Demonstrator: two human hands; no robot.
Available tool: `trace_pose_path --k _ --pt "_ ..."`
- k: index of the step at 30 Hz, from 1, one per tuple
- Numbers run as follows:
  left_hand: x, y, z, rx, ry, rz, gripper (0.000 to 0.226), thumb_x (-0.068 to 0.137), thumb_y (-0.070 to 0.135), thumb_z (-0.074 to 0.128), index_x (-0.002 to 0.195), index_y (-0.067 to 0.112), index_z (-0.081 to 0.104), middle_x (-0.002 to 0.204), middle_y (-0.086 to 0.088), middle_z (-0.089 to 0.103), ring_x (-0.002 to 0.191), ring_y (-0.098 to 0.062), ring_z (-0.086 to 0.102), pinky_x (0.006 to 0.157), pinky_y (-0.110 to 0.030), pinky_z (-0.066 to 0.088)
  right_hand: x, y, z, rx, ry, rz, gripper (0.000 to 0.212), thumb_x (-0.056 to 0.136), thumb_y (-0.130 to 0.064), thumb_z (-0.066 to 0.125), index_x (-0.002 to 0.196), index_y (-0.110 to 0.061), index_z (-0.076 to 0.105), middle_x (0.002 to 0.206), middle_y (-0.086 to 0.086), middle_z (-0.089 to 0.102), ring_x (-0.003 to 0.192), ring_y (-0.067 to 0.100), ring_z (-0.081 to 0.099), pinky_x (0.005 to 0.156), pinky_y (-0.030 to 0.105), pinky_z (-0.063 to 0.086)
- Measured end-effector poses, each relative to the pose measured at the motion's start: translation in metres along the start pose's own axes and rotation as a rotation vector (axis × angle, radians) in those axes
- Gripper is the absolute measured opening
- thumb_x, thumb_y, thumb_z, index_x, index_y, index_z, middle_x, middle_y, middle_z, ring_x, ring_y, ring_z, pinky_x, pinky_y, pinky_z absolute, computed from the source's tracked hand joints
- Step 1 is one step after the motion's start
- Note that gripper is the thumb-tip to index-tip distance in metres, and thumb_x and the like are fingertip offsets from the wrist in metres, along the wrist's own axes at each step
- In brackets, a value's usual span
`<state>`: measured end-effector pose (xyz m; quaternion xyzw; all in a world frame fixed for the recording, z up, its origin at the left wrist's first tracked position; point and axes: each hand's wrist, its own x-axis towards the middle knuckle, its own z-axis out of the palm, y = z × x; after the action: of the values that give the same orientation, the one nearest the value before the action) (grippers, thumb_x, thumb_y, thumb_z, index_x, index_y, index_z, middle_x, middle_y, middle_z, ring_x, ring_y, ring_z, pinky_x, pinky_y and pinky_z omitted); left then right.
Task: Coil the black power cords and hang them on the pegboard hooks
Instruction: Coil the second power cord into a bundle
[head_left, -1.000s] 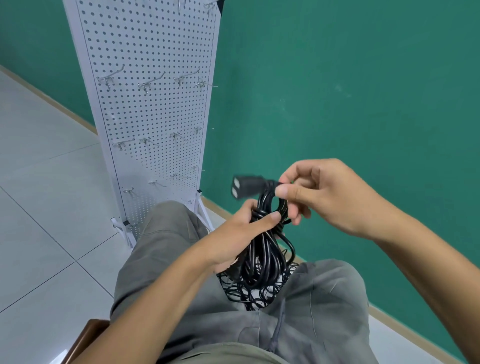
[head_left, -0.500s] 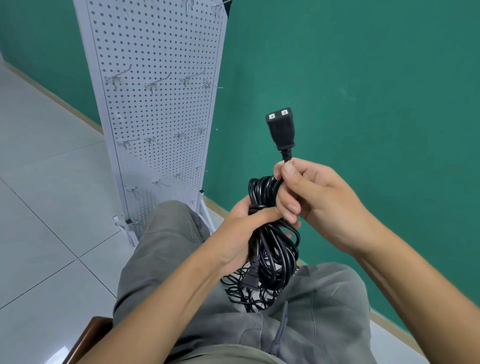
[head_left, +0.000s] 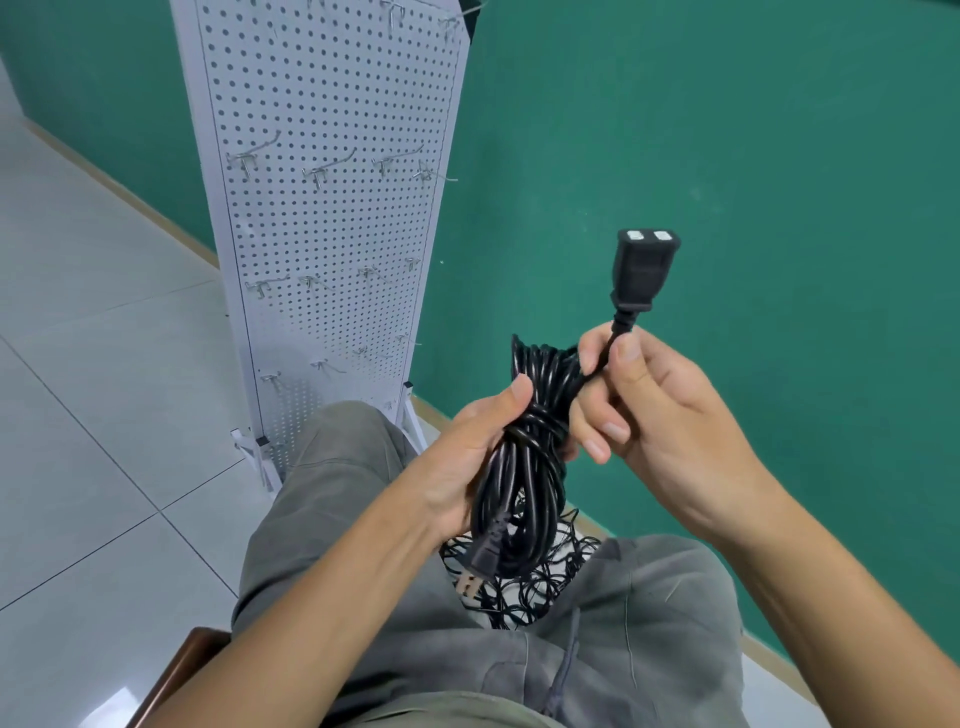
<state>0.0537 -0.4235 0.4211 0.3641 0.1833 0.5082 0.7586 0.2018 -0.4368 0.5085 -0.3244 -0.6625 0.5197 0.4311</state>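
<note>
A coiled black power cord (head_left: 524, 467) hangs in front of my lap. My left hand (head_left: 467, 457) grips the bundle around its middle, thumb across the wraps. My right hand (head_left: 649, 415) pinches the cord just below its black socket end (head_left: 640, 270), which points upward. The plug end (head_left: 480, 566) with metal prongs dangles at the bottom of the coil. More black cords (head_left: 540, 582) lie tangled between my knees. The white pegboard (head_left: 332, 208) stands to the left ahead, with rows of bare metal hooks (head_left: 254, 153).
A green wall (head_left: 727, 156) runs behind the pegboard and to the right. Pale floor tiles (head_left: 93, 415) spread to the left. I sit on a brown wooden seat (head_left: 179, 670), grey trousers covering my knees. The pegboard rests on white feet (head_left: 254, 452).
My right hand swung the socket end from pointing left to pointing up and drew it right and a little away from the coil. My left hand kept its grip on the bundle.
</note>
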Motion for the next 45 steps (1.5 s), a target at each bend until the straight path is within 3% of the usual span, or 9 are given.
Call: trace_pose_path --k 4,8,14,17,21,26,30,40,45 --pt "0.000 -0.003 0.003 0.065 -0.048 0.048 0.072 0.076 0.057 0.082 0.129 0.011 0.064 0.106 -0.013 0.068 0.087 -0.027 0.067 0.098 -0.049 0.054 -0.010 -0.006 0.008 -0.168 0.031 -0.071 0.029 0.101 -0.031 0.042 0.097 -0.006 0.057 0.060 0.000 0.043 0.054 0.016 0.040 0.055 0.039 0.038" --pt "-0.003 0.003 0.012 0.170 -0.006 0.041 0.058 0.077 0.057 0.076 0.131 0.037 0.065 0.119 -0.015 0.063 0.080 -0.033 0.071 0.082 -0.047 0.056 -0.016 -0.006 0.008 -0.366 0.121 -0.152 0.023 0.102 -0.029 0.052 0.098 -0.017 0.071 0.078 -0.007 0.059 0.070 0.008 0.052 0.068 0.022 0.044" --pt "-0.007 0.022 0.013 0.225 -0.040 -0.023 0.068 0.096 0.044 0.051 0.151 0.006 0.038 0.117 -0.015 0.064 0.101 -0.041 0.067 0.091 -0.048 0.055 -0.020 -0.006 0.003 -0.176 0.214 -0.125 0.027 0.100 -0.045 0.054 0.087 -0.025 0.068 0.079 0.005 0.054 0.070 0.016 0.047 0.064 0.050 0.043" --pt "-0.009 0.028 0.014 0.159 -0.101 0.011 0.057 0.102 0.030 0.050 0.146 -0.005 0.041 0.116 -0.018 0.065 0.117 -0.048 0.061 0.094 -0.041 0.055 -0.021 -0.014 0.005 -0.091 0.214 -0.153 0.025 0.095 -0.040 0.053 0.085 -0.025 0.070 0.083 0.009 0.057 0.068 0.016 0.050 0.063 0.038 0.045" --pt "-0.008 0.031 0.022 0.169 0.032 0.068 0.067 0.089 0.032 0.073 0.136 -0.008 0.046 0.108 -0.022 0.068 0.094 -0.042 0.069 0.081 -0.044 0.058 -0.026 -0.017 0.008 -0.210 0.229 -0.257 0.019 0.100 -0.024 0.051 0.095 -0.012 0.065 0.082 0.001 0.062 0.064 0.015 0.051 0.066 0.021 0.047" --pt "-0.012 0.033 0.033 0.186 0.090 0.148 0.029 0.087 0.020 0.077 0.101 -0.004 0.070 0.087 -0.019 0.072 0.078 -0.036 0.071 0.077 -0.045 0.062 -0.033 -0.018 0.016 -0.173 0.218 -0.293 0.010 0.095 -0.032 0.063 0.097 -0.033 0.073 0.084 -0.006 0.066 0.080 0.011 0.059 0.076 0.022 0.051" --pt "-0.010 0.034 0.038 0.337 0.236 0.277 0.053 0.079 0.034 0.082 0.110 -0.006 0.066 0.104 -0.034 0.068 0.092 -0.047 0.072 0.092 -0.060 0.058 -0.032 -0.028 0.024 -0.009 0.237 -0.256 0.014 0.083 -0.033 0.065 0.088 -0.031 0.077 0.082 -0.010 0.068 0.078 0.004 0.061 0.078 0.015 0.051" --pt "-0.003 0.022 0.030 0.374 0.331 0.281 0.055 0.073 0.051 0.080 0.111 0.014 0.064 0.104 -0.013 0.068 0.099 -0.029 0.072 0.098 -0.060 0.054 -0.018 -0.013 0.020 -0.102 0.304 -0.150 0.045 0.078 -0.067 0.072 0.090 -0.024 0.072 0.073 -0.004 0.055 0.067 0.012 0.041 0.065 0.021 0.038" --pt "-0.004 0.020 0.033 0.248 0.315 0.256 0.051 0.083 0.032 0.081 0.115 0.001 0.055 0.120 -0.031 0.065 0.088 -0.042 0.075 0.084 -0.055 0.062 -0.018 -0.013 0.017 -0.003 0.383 -0.091 0.027 0.091 -0.040 0.059 0.076 -0.020 0.069 0.069 -0.002 0.051 0.062 0.010 0.036 0.059 0.015 0.038"
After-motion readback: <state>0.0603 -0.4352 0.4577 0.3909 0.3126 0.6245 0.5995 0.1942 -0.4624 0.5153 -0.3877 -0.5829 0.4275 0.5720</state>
